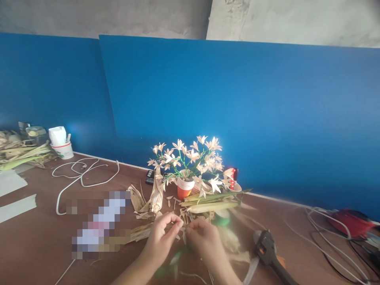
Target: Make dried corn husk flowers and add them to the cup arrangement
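Note:
My left hand [162,239] is closed, thumb and index finger pinched together at the middle of the table's front. Close to its right, my right hand [206,241] is also closed, its fingertips curled toward the left hand. Between the fingertips is a small gap with pale husk-like bits; what either hand pinches is too small to make out. Just beyond the hands lie green corn husk leaves [212,206] and a dry corn husk [156,194]. Behind them stands a bunch of cream husk flowers [192,155] on green stems, in an orange-and-white paper cup [184,188].
A black glue gun [267,248] lies at right. A red object [350,223] and cables are farther right. White cable [80,178] loops at left, near a white cup [63,151] and piled husks [26,153]. A blue partition [231,103] borders the brown table [44,241].

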